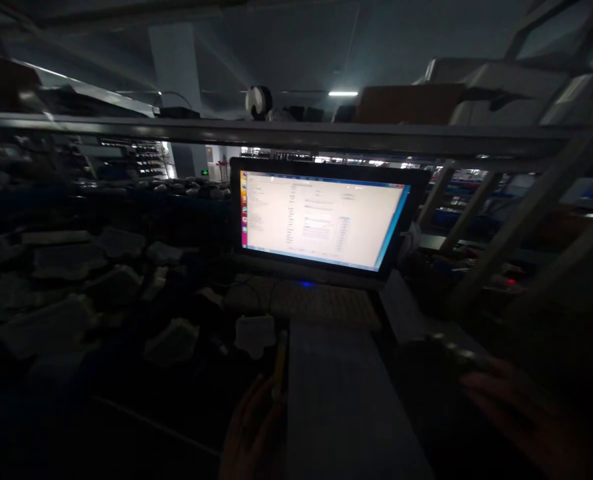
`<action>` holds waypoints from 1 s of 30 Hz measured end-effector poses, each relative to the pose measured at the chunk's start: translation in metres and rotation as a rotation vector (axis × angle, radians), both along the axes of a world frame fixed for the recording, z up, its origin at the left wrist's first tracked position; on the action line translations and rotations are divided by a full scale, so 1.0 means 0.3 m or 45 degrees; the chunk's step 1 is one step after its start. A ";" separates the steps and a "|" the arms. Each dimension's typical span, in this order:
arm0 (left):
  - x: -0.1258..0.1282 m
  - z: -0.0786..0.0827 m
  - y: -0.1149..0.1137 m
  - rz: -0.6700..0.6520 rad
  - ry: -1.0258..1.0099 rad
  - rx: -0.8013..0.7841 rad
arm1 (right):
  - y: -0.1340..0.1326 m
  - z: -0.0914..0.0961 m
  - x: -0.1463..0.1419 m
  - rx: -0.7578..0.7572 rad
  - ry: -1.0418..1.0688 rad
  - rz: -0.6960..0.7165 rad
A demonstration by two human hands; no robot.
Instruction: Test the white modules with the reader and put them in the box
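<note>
The picture is dark and blurred. My left hand (250, 423) is low in the middle, beside the left edge of a white paper sheet (339, 393). Its fingers are bent around the lower end of a yellow pen-like stick (280, 363), which points up and away. My right hand (516, 403) is at the lower right, apart from the sheet, with its fingers partly curled. Just beyond its fingertips are small shiny metallic-looking pieces (456, 350); the dimness hides whether the hand grips them. A pale small part (255, 333) lies near the stick's upper end.
A lit monitor (321, 220) stands behind a keyboard (306, 300). Several pale moulded-looking parts (66, 260) cover the left side. More paper (401, 307) lies right of the keyboard. A shelf (286, 133) with boxes (411, 103) crosses above, and slanted frame bars (516, 213) stand at right.
</note>
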State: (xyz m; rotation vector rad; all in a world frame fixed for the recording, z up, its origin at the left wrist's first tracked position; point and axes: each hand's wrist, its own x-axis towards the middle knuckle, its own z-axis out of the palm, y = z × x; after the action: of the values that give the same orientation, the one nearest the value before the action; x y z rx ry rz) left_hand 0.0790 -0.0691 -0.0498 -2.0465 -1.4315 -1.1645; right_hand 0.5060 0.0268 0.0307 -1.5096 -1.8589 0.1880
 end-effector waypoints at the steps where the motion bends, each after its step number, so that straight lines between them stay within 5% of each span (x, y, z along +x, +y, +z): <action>1: -0.013 0.005 -0.003 0.005 -0.006 -0.006 | -0.013 0.012 -0.144 -0.120 0.027 0.168; 3: -0.048 0.019 -0.018 0.036 -0.065 -0.029 | -0.037 0.037 -0.428 -0.339 0.061 0.403; 6: -0.128 0.045 -0.051 0.122 -0.168 -0.040 | -0.053 0.051 -0.781 -0.313 0.061 0.616; 11: -0.259 0.070 -0.101 0.253 -0.226 0.058 | -0.066 -0.025 -1.075 0.287 -0.166 1.145; 14: -0.294 0.075 -0.123 0.189 -0.197 0.050 | -0.102 -0.095 -1.099 0.583 -0.352 1.247; 19: -0.301 0.069 -0.117 -0.041 -0.142 -0.001 | -0.187 -0.149 -1.056 0.664 -0.526 1.283; 26: -0.307 0.031 -0.055 -0.106 -0.050 -0.056 | -0.224 -0.093 -0.953 0.574 -0.477 1.205; 30: -0.295 0.022 -0.020 -0.066 -0.042 -0.005 | -0.195 -0.059 -0.795 0.582 -0.335 0.935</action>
State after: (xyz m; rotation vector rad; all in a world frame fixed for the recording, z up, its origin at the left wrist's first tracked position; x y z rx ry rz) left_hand -0.0094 -0.0751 -0.0432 -2.0880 -1.4051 -1.2225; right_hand 0.2676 -0.0316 0.0129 -0.5227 -2.3954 -0.1045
